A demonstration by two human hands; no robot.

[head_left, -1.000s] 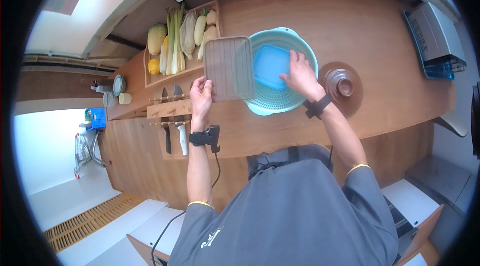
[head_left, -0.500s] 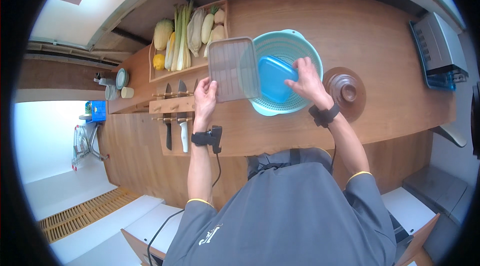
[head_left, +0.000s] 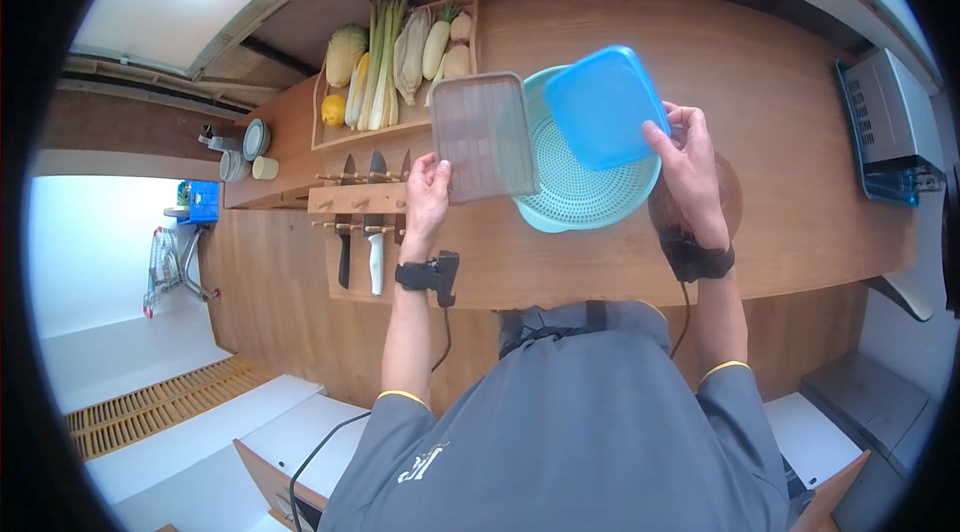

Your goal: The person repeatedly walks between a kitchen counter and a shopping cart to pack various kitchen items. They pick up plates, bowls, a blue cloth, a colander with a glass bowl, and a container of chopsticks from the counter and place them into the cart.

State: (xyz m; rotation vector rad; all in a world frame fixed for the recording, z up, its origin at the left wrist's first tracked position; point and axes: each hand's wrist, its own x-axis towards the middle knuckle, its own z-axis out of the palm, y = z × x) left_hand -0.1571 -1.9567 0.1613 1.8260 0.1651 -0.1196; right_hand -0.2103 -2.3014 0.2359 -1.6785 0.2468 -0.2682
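Observation:
My left hand grips the edge of a translucent brown rectangular plastic piece with ridges, a lid or shallow tray; I cannot tell which. It overlaps the left rim of a turquoise colander on the table. My right hand pinches the corner of a blue plastic lid with rounded corners, raised above the colander and tilted. Holes show in the colander's bottom; the blue lid hides its upper right part. Beneath my right wrist, a brown round pot lid is partly covered.
A wooden tray of vegetables stands at the back left. Nearer is a wooden knife rack with several knives. Bowls and cups sit at the far left. On the right stands a silver appliance. The wooden table runs between.
My right hand has lifted the blue lid out of the colander, moving it up and to the right. My left hand still holds the brown piece. The whole view has shifted slightly.

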